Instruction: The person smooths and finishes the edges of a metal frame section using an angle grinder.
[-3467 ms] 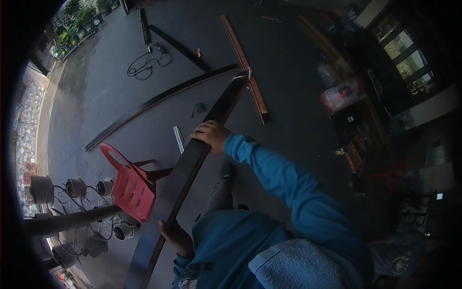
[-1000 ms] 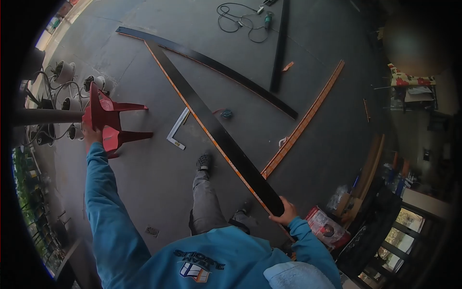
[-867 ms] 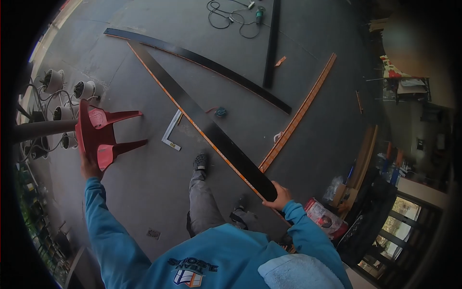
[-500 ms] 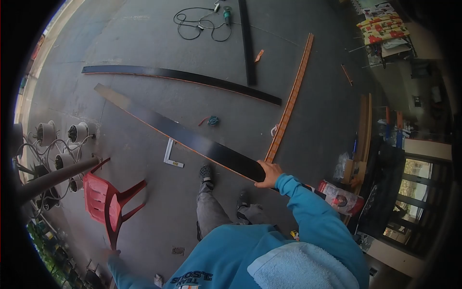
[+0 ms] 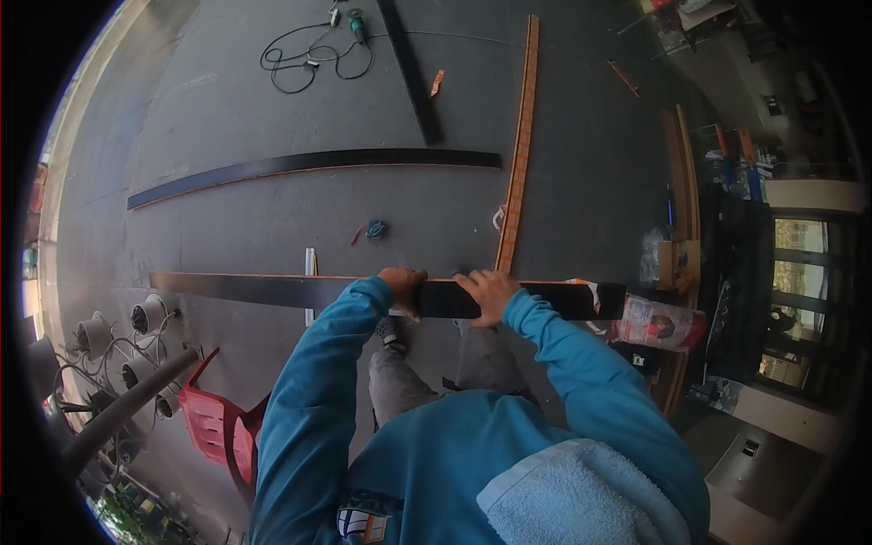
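Note:
A long black plank (image 5: 254, 289) with a thin orange edge runs crosswise in front of my body, above the floor. My left hand (image 5: 402, 291) is closed around it near the middle. To the right of it, my right hand (image 5: 490, 294) grips the same plank, fingers over the far edge and thumb on the near side. Under the plank, partly covered, is a metal square (image 5: 311, 262). An orange brick-patterned strip (image 5: 518, 154) lies on the floor, its near end close to the plank beyond my right hand.
Two more black planks (image 5: 318, 163) (image 5: 409, 73) lie on the floor ahead. Farther off is a green power tool (image 5: 356, 27) with a coiled cable. A small teal bundle (image 5: 376, 229) sits mid-floor. At left stand a red plastic chair (image 5: 211, 422) and several pots (image 5: 150, 315).
My left hand has come from the red chair onto the plank. The plank has swung from slanted to nearly level across my view, with my right hand still on it.

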A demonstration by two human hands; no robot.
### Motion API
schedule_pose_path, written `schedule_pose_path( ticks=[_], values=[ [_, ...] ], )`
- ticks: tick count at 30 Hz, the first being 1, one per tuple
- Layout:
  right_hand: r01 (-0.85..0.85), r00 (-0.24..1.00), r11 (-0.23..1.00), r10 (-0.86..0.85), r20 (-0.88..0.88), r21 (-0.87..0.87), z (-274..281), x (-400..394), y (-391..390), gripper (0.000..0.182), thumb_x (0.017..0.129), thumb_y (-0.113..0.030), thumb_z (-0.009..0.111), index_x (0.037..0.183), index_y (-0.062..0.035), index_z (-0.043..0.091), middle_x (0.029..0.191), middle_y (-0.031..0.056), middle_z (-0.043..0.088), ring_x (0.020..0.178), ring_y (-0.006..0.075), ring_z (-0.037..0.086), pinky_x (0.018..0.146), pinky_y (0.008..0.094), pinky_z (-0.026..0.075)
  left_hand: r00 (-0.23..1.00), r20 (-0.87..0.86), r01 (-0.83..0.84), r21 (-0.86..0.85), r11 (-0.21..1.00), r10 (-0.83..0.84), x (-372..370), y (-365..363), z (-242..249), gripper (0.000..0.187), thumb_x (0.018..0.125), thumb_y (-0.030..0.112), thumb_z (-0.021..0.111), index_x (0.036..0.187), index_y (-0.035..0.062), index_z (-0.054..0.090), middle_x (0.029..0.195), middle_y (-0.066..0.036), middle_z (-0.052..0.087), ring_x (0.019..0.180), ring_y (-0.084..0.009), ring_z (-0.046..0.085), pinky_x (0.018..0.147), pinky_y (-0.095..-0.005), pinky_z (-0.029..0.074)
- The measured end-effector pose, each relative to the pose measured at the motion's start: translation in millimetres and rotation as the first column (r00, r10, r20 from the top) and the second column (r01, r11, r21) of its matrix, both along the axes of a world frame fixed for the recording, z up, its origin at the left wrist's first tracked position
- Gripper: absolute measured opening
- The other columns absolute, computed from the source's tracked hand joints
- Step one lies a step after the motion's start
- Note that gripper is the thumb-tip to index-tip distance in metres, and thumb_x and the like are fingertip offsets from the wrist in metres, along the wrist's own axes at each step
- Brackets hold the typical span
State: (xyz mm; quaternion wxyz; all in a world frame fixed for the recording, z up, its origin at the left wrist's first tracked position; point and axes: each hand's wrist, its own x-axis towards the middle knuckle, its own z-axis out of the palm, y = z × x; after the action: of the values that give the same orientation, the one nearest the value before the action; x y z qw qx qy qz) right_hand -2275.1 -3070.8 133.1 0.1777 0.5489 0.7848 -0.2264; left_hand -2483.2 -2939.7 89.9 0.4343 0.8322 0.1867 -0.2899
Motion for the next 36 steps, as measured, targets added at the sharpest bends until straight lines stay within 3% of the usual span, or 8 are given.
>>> schedule_pose_path(
  ticks=[9,12,14,16,20,22,27,36],
  values=[
    [0.049,0.997,0.994,-0.043,-0.068,0.099,-93.8,125.2,57.7,0.082,0.073,-0.034,0.073,0.143,-0.0081,0.039,0.128,0.015,0.051,0.121,0.0321,0.048,0.106,0.0444,0.035,0.977,0.215,-0.068,0.307,0.949,0.001,108.6,72.1,-152.3,0.058,0.069,0.034,0.082,0.109,0.0057,0.051,0.1,-0.018,0.063,0.094,-0.039,0.063,0.081,-0.0454,0.051],
    [0.117,0.951,0.911,0.012,-0.309,0.395,-140.5,218.6,101.9,0.065,0.077,-0.027,0.071,0.134,-0.0069,0.049,0.125,0.0144,0.053,0.116,0.0305,0.052,0.103,0.0447,0.039,0.995,0.101,-0.049,0.444,0.895,0.005,176.3,131.7,-225.6,0.05,0.074,0.033,0.077,0.108,0.0054,0.052,0.101,-0.015,0.063,0.094,-0.0357,0.063,0.081,-0.0451,0.051],
    [0.447,0.575,0.881,-0.148,-0.805,0.158,-158.5,278.3,93.4,0.045,0.08,-0.017,0.068,0.121,-0.0036,0.056,0.115,0.0129,0.058,0.104,0.0275,0.059,0.093,0.0413,0.047,0.998,0.068,-0.043,0.521,0.853,0.009,195.5,166.9,-270.8,0.041,0.079,0.029,0.072,0.106,0.0047,0.053,0.101,-0.013,0.063,0.097,-0.0337,0.063,0.082,-0.0447,0.051],
    [0.814,0.237,0.575,-0.455,-0.858,-0.081,-215.1,341.1,72.5,0.032,0.082,-0.01,0.064,0.113,-0.0014,0.058,0.105,0.0124,0.061,0.091,0.0256,0.063,0.081,0.0361,0.052,1.0,-0.003,0.004,0.51,0.86,-0.003,219.0,194.4,-301.5,0.036,0.081,0.026,0.07,0.104,0.0042,0.054,0.101,-0.012,0.062,0.097,-0.0318,0.062,0.081,-0.0424,0.052],
    [0.977,-0.088,0.011,-0.888,-0.451,-0.212,-442.8,413.4,-39.7,0.034,0.085,-0.016,0.065,0.115,-0.0019,0.056,0.106,0.0143,0.061,0.092,0.0274,0.063,0.083,0.0387,0.052,0.994,-0.085,0.103,0.528,0.843,-0.069,229.0,225.0,-405.9,0.042,0.081,0.024,0.071,0.111,0.0056,0.05,0.103,-0.012,0.059,0.097,-0.0311,0.061,0.082,-0.0411,0.051],
    [0.963,0.002,0.048,-0.985,-0.172,-0.264,-558.5,412.8,-105.8,0.063,0.079,-0.027,0.072,0.131,-0.0019,0.045,0.121,0.0194,0.054,0.108,0.0329,0.058,0.091,0.0434,0.049,0.984,-0.113,0.176,0.578,0.797,-0.135,231.6,232.4,-466.0,0.043,0.079,0.024,0.073,0.11,0.006,0.05,0.104,-0.011,0.058,0.097,-0.0314,0.061,0.08,-0.0416,0.052],
    [0.891,-0.303,-0.368,-0.919,0.254,-0.265,-654.6,373.2,-106.0,0.098,0.07,-0.03,0.082,0.144,0.0008,0.026,0.137,0.0254,0.041,0.128,0.039,0.042,0.104,0.046,0.039,0.976,-0.186,0.205,0.586,0.784,-0.116,254.4,259.8,-555.3,0.043,0.079,0.022,0.073,0.111,0.0064,0.05,0.104,-0.01,0.058,0.098,-0.0307,0.06,0.08,-0.0423,0.052],
    [0.908,-0.271,-0.303,-0.951,0.148,-0.287,-689.1,416.8,-93.3,0.107,0.066,-0.029,0.084,0.146,0.0017,0.02,0.139,0.0264,0.037,0.131,0.0409,0.037,0.107,0.0454,0.036,0.972,-0.23,0.195,0.654,0.731,-0.054,236.1,285.9,-639.3,0.044,0.082,0.015,0.066,0.122,0.0083,0.049,0.111,-0.011,0.058,0.105,-0.0316,0.058,0.084,-0.0442,0.051]
  ],
)
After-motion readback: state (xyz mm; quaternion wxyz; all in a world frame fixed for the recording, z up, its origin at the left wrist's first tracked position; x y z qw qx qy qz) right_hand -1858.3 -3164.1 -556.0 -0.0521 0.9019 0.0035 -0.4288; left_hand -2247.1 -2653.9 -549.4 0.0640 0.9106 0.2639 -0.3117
